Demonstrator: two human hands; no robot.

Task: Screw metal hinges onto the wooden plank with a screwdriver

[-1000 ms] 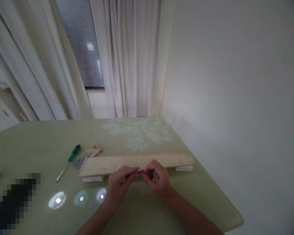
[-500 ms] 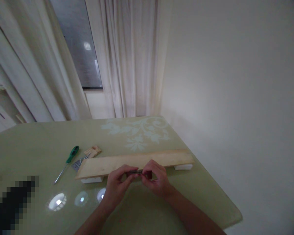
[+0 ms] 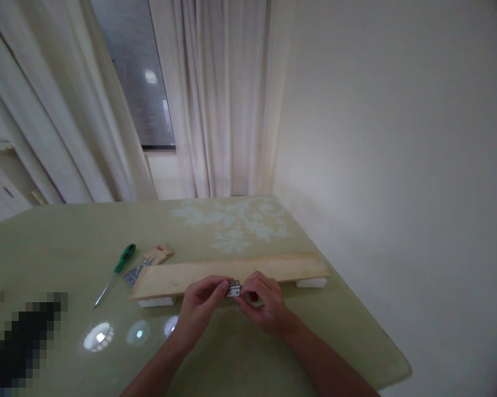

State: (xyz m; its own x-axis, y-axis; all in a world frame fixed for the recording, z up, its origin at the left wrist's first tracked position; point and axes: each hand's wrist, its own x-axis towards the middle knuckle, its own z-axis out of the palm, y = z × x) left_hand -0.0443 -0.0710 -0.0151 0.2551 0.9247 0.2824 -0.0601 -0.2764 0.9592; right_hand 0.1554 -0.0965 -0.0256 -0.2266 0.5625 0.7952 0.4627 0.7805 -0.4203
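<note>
A small silvery metal hinge (image 3: 234,289) with screw holes is held between my two hands, its flat face turned toward me. My left hand (image 3: 201,303) pinches its left end between thumb and fingers. At the right end, my right hand (image 3: 265,303) grips the edge with closed fingertips. Just behind the hands lies a long pale wooden board (image 3: 252,268), raised on a white block (image 3: 157,301) at the left and another white block (image 3: 311,283) at the right.
Left of the board are a green-handled screwdriver (image 3: 124,259), metal pieces with screws (image 3: 133,274) and small wooden pieces (image 3: 159,253). All rest on the green table (image 3: 78,231). A wall (image 3: 397,165) runs along the table's right side; curtains (image 3: 215,99) hang behind it.
The hinge has turned from edge-on to show its flat, holed face. Both hands stay nearly in place, and the left thumb has shifted onto the face.
</note>
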